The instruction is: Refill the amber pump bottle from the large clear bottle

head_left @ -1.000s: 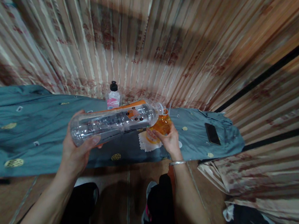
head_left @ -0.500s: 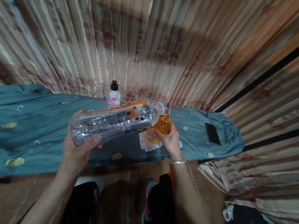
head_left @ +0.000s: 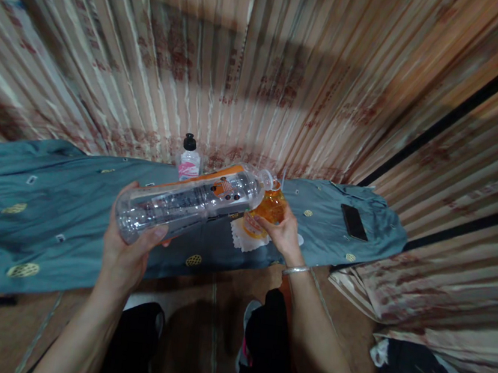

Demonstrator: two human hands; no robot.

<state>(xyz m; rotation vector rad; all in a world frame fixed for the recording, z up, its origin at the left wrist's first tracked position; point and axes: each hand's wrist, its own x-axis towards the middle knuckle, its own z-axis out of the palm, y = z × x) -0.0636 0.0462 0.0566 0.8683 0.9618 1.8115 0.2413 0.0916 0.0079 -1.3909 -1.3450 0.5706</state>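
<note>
A teal cloth with yellow pineapple-like prints covers the long, narrow tabletop [head_left: 78,208], with pleated, striped curtains [head_left: 262,79] rising behind it and brown floor tiles [head_left: 189,300] below. Over it, the left hand [head_left: 128,244] wraps the base of a large clear bottle [head_left: 187,203], tipped with its mouth toward 3 o'clock, at the neck of an amber bottle [head_left: 268,210] pinched by the right hand [head_left: 284,233]. From the amber bottle, a scalloped white mat [head_left: 245,240] lies at 7 o'clock, a black-capped bottle [head_left: 189,164] at 10, and a dark phone [head_left: 354,222] at 3.
</note>
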